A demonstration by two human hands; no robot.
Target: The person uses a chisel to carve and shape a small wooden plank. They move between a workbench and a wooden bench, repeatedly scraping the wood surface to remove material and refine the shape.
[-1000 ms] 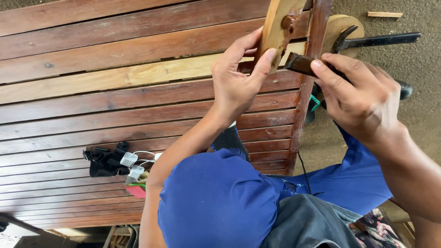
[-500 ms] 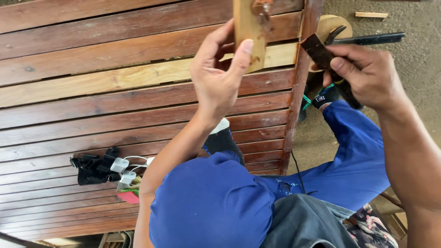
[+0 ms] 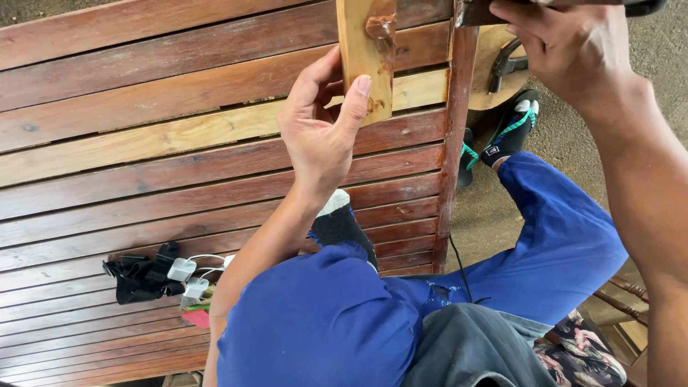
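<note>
I am holding a short pale wooden block (image 3: 367, 57) upright in my left hand (image 3: 319, 136), my grip pinching it with the thumb lying up its near face and the other fingers curled behind its left edge; the block is running out of the top of the view, so I cannot tell how long it is. A reddish-brown knot or stain is showing on its upper part. The block is hanging in the air above the slatted wooden surface (image 3: 143, 179), near that surface's right edge rail. My right hand (image 3: 566, 50) is sitting at the far right, just beside the block but not touching it, and my grip there is closed over a dark flat tool (image 3: 476, 11) whose end is poking out to the left at the top edge; most of the tool is hidden by my fingers or cut off. Further right, on the ground beyond the surface, a round wooden piece (image 3: 494, 61) is lying with a dark hammer-like tool (image 3: 505, 64) on it. My blue trouser legs (image 3: 337, 322) are filling the near part of the view, one socked foot resting on the slats and one sandalled foot (image 3: 512, 129) on the ground. On the near left of the slats, a black bundle (image 3: 140, 276) is lying with two white plugs (image 3: 185, 279) and their thin white cables.
</note>
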